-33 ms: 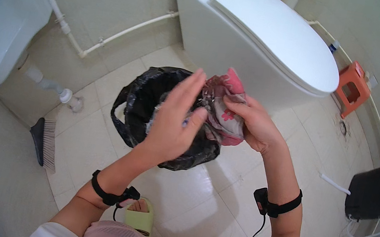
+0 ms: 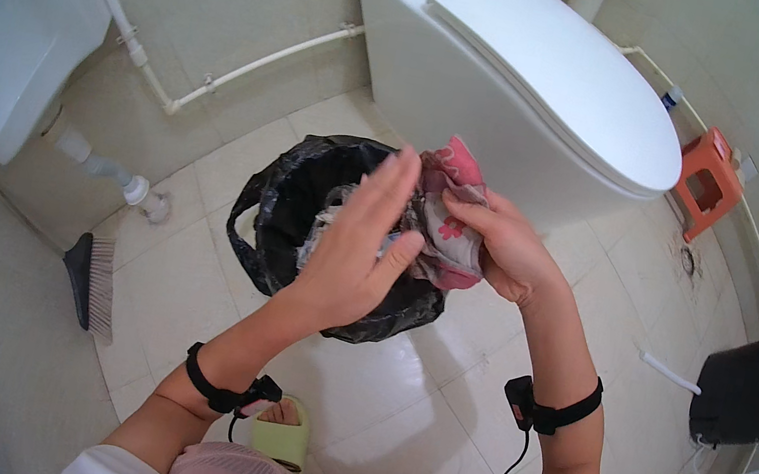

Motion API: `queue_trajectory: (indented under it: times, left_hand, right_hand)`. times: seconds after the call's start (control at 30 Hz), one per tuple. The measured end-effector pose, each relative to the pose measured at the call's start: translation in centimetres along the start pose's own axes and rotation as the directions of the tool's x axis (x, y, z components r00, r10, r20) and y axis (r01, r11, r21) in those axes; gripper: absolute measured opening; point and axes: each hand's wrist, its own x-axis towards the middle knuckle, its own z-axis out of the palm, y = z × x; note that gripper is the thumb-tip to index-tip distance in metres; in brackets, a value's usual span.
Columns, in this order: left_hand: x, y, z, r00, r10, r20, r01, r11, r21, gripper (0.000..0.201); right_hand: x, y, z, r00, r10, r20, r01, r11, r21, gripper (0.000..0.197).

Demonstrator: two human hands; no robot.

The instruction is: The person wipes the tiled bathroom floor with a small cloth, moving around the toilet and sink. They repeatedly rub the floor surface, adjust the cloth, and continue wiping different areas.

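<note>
Your right hand (image 2: 499,248) fingers clamp the pink cloth (image 2: 449,214) over the bin (image 2: 306,194); left hand (image 2: 356,253), at 9 o'clock, fingers apart, steadies it.

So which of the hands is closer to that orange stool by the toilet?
Right. The right hand grips the pink patterned cloth on the side toward the orange stool, though well short of it. The left hand is farther away, over the black bin bag.
</note>
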Motion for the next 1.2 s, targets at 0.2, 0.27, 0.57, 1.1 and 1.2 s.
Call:
queue_trajectory:
  times: [0.2,0.27,0.57,1.1,1.2]
  left_hand:
    - [-2.7,-2.0,-1.1,0.843,-0.490,0.221,0.439,0.865,0.244,0.070]
    - [-2.6,-2.0,-1.1,0.941,-0.338,0.015,0.332,0.930,0.159,0.068]
    - [-1.1,-1.6,-1.5,0.917,-0.397,-0.029,0.398,0.914,0.082,0.060]
    - [-0.8,-6.5,-4.0,0.738,-0.655,0.161,0.353,0.171,-0.920,0.032]
    - [-0.8,-6.4,-4.3,0.637,-0.756,0.147,0.417,0.178,-0.892,0.040]
  right_hand:
    - [2.5,1.1,1.5,0.998,0.041,-0.040,-0.042,0.999,-0.028,0.039]
    - [2.9,1.6,1.8,0.999,0.017,-0.029,-0.018,1.000,-0.024,0.038]
    - [3.9,2.0,1.8,0.983,-0.147,-0.110,0.128,0.978,-0.166,0.035]
    - [3.8,6.3,6.6,0.733,-0.610,0.303,0.490,0.163,-0.856,0.050]
    - [4.1,7.5,6.3,0.802,-0.593,0.068,0.221,0.189,-0.957,0.042]
